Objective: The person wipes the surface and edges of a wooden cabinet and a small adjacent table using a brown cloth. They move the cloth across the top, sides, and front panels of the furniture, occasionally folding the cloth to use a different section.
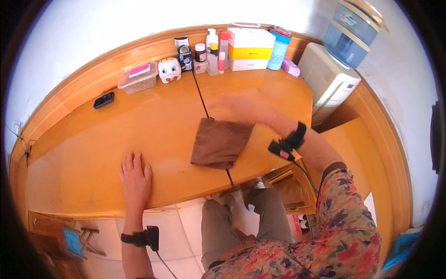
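A folded brown cloth point(223, 143) lies on the wooden table point(87, 153), across the dark seam between its two parts. My left hand point(134, 176) rests palm down on the tabletop, left of the cloth, its fingers apart and holding nothing. Just above the cloth's far edge is my right hand point(228, 107), blurred by motion; its fingers are not distinct, and whether it holds anything is unclear. Both wrists wear black straps with small cabled devices.
Along the back stand a clear plastic container point(139, 80), a white animal figurine point(169, 70), several bottles, stacked boxes point(250, 50) and a blue canister point(278, 48). A black tray point(104, 100) sits at the back left. At right is a water dispenser point(329, 76).
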Action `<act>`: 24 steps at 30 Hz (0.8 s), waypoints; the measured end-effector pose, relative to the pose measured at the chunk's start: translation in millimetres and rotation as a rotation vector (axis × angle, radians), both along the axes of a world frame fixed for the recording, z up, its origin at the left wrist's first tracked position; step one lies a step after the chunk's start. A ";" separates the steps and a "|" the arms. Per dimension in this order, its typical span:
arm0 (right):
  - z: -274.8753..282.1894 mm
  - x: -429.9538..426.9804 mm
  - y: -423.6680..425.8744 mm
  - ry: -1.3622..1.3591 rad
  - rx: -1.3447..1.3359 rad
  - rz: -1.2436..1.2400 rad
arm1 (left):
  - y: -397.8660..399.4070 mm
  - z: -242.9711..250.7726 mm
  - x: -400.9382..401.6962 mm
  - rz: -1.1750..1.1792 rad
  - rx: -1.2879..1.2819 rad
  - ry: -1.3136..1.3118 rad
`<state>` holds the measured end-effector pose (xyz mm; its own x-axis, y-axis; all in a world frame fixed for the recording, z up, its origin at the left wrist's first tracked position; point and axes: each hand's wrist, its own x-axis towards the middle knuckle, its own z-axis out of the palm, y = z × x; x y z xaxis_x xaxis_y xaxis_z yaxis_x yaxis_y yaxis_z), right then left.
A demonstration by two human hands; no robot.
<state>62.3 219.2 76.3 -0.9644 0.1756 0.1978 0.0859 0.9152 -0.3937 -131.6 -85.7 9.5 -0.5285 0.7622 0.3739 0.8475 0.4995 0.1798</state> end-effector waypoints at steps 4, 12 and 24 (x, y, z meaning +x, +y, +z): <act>-42.4 34.2 -70.1 -0.088 0.174 0.010 | 2.4 -1.7 -3.4 -0.019 -0.012 -0.035; -58.7 48.3 -103.1 0.011 0.244 -0.252 | 1.3 -10.3 -13.4 -0.014 -0.009 -0.008; -80.1 151.8 -60.0 0.141 0.302 -0.516 | -1.3 -14.0 -21.7 -0.050 -0.007 0.003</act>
<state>214.1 159.3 -3.8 -0.7308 0.5293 0.4311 0.5136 0.8423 -0.1635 -153.3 -87.0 -4.5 -0.4890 0.7898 0.3702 0.8717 0.4580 0.1743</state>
